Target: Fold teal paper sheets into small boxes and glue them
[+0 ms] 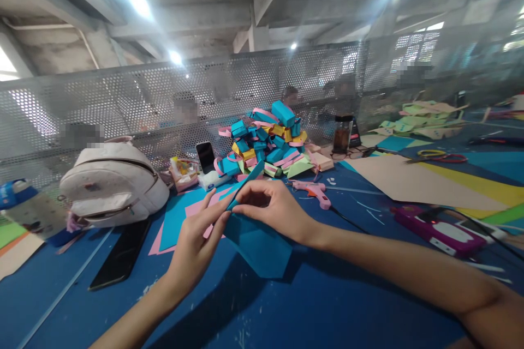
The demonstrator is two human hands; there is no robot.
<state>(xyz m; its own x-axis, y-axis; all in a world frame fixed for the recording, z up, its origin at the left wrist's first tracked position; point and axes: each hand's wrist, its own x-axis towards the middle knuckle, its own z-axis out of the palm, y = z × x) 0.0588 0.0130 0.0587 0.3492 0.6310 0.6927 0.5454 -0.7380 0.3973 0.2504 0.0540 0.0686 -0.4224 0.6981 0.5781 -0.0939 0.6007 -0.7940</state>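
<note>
from afar, i'm pinching the upper part of the blue paper [262,248] with my left hand [200,232] and right hand [278,208], fingertips close together. it's slanting over the table [229,311], before the pile [280,142]; the glue gun [321,195] is lying beyond.

I can't read any text here; marks on the bottle [41,215], backpack [114,180] and white packet [211,180] are too small or blurred.
</note>
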